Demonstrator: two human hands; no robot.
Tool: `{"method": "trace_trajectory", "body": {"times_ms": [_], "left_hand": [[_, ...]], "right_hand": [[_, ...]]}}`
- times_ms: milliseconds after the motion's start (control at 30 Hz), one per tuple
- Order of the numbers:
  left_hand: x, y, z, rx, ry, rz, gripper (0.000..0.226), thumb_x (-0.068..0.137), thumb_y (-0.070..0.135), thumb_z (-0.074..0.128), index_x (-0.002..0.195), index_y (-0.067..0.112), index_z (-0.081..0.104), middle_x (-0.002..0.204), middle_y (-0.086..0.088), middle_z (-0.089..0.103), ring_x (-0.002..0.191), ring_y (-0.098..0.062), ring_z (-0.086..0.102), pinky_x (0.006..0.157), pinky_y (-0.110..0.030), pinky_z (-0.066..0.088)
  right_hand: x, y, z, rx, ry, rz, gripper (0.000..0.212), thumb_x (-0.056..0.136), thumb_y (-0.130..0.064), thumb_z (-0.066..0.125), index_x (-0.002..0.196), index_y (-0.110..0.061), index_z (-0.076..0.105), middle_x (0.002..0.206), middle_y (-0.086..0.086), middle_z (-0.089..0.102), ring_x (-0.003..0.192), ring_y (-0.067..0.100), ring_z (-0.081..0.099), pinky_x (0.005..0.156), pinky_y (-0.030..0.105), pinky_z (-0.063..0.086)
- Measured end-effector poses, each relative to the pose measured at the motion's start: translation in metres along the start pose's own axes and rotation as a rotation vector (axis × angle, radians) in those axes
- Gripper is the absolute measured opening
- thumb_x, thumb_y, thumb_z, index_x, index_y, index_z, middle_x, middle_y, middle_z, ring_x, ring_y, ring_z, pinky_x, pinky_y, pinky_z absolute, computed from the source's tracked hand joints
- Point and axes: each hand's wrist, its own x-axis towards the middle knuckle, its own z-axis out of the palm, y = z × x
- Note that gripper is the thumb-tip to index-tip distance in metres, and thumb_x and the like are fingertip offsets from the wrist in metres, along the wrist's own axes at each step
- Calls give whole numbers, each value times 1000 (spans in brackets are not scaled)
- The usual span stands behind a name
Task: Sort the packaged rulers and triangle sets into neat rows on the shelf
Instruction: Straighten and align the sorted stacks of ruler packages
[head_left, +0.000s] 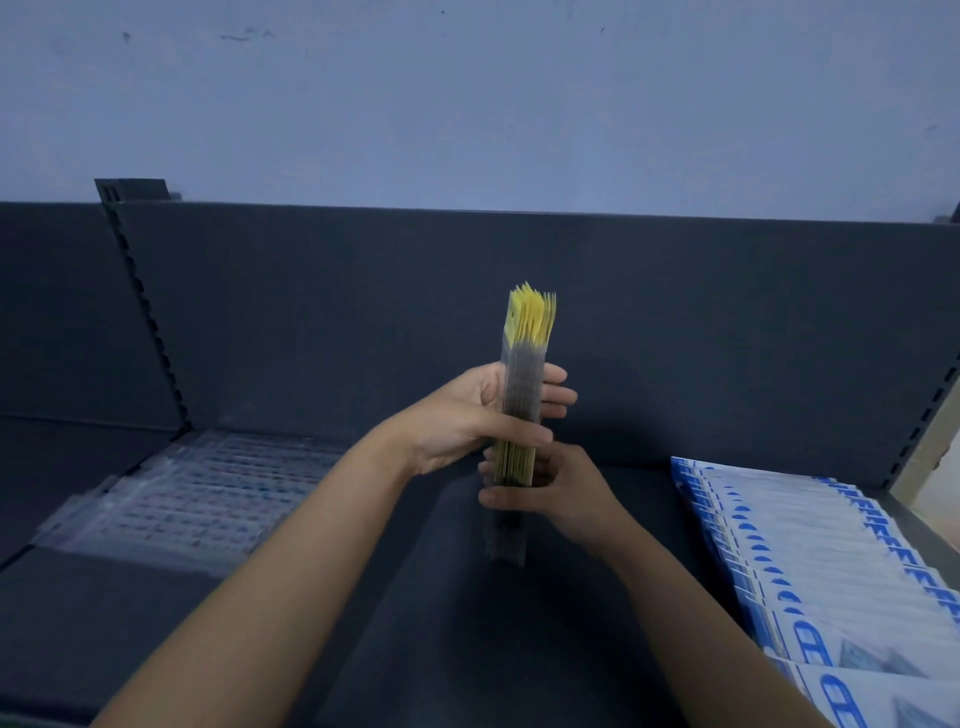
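Observation:
A bundle of packaged rulers (523, 374) with yellow header cards stands upright, edge-on, above the middle of the dark shelf (322, 623). My left hand (467, 415) grips the bundle at mid-height, fingers wrapped round its far side. My right hand (550, 493) holds its lower part from the right, and the clear bottom end sticks out below. A row of clear packaged rulers (197, 493) lies flat at the left. Overlapping blue-and-white packaged sets (810, 561) lie in a row at the right.
The shelf's dark back panel (467, 291) rises behind the bundle, with slotted uprights (145, 312) at the left and far right. A pale wall (467, 104) is above. Bare shelf surface lies between the two rows.

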Motion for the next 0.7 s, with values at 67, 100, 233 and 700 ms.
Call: {"method": "trace_trajectory", "body": {"times_ms": [67, 100, 233, 700], "left_hand": [[-2, -3, 6, -34, 73, 28, 56, 79, -6, 70, 130, 8, 52, 124, -9, 65, 118, -19, 61, 94, -27, 51], [-1, -4, 8, -45, 94, 48, 53, 79, -6, 70, 128, 6, 54, 122, -10, 67, 116, -20, 62, 93, -27, 52], [-1, -5, 11, -74, 100, 118, 44, 79, -2, 69, 121, 6, 58, 111, -8, 70, 111, -25, 64, 90, -29, 53], [4, -10, -3, -84, 109, 51, 35, 78, 3, 73, 111, 8, 62, 114, -13, 70, 107, -29, 67, 92, -34, 54]], "right_hand": [[0, -3, 1, -35, -2, -9, 30, 64, -9, 85, 89, -19, 73, 92, 0, 75, 88, 11, 70, 72, 17, 53], [1, -5, 2, -54, -12, -13, 27, 64, -12, 86, 85, -24, 74, 90, -1, 75, 87, 10, 70, 72, 17, 53], [5, -11, 2, -106, -27, -6, 33, 59, -30, 87, 88, -24, 73, 96, 9, 71, 92, 21, 67, 81, 31, 55], [5, 7, 6, -128, -78, 111, 38, 56, -27, 89, 89, -18, 73, 95, 1, 74, 93, 14, 70, 84, 31, 57]]}}
